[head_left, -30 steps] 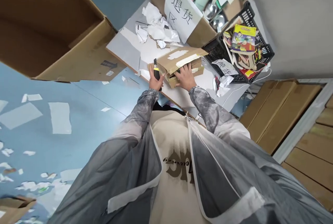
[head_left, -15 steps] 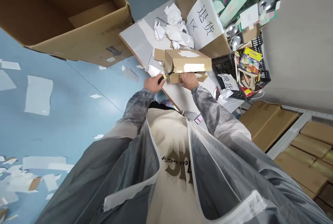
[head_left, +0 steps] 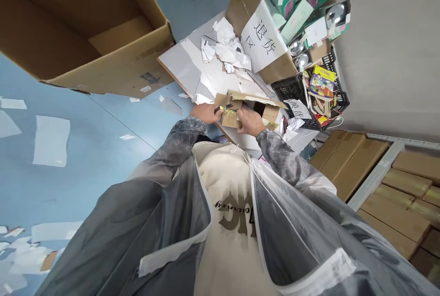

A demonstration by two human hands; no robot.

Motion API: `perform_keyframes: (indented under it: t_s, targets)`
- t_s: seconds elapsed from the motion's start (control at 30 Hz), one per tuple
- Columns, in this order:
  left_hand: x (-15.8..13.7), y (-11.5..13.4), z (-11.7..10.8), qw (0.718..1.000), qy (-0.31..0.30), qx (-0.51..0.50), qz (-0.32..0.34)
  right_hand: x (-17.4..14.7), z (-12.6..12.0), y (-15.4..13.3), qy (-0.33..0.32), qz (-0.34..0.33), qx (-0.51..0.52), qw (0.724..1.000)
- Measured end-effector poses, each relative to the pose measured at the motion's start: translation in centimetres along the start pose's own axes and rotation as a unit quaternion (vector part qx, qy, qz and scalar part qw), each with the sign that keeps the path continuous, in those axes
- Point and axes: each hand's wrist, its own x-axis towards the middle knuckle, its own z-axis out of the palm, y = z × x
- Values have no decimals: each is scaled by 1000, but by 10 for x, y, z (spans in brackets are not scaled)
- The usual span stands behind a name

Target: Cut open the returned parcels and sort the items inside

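A small cardboard box lies on the table with its flaps partly raised and a dark gap showing inside. My left hand is closed around a black and yellow box cutter, its tip at the box's left flaps. With bent fingers, my right hand grips the near flap of the box. Whatever the box holds is mostly hidden by the flaps and my right hand.
Crumpled white paper lies on the table behind the box. A large open carton stands at the left. To the right are a labelled carton of green boxes and a black crate with books. Paper scraps litter the floor.
The small box has tipped from standing with its labelled side showing to lying with flaps spread. My right hand has shifted onto the near flap; the cutter has moved slightly rightward.
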Motion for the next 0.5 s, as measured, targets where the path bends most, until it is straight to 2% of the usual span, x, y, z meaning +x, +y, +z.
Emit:
perform_keyframes:
  t_s: [0.13,0.27,0.5]
  targets:
    - [-19,-10,0,995,-59,39,65,-38,14,-28,-7,15,38,999]
    - [-44,-16,12,980,-103,124,116,-64,26,-52,-67,36,85,994]
    - [-60,-28,26,976,-132,126,115,-78,33,-69,-86,85,151,981]
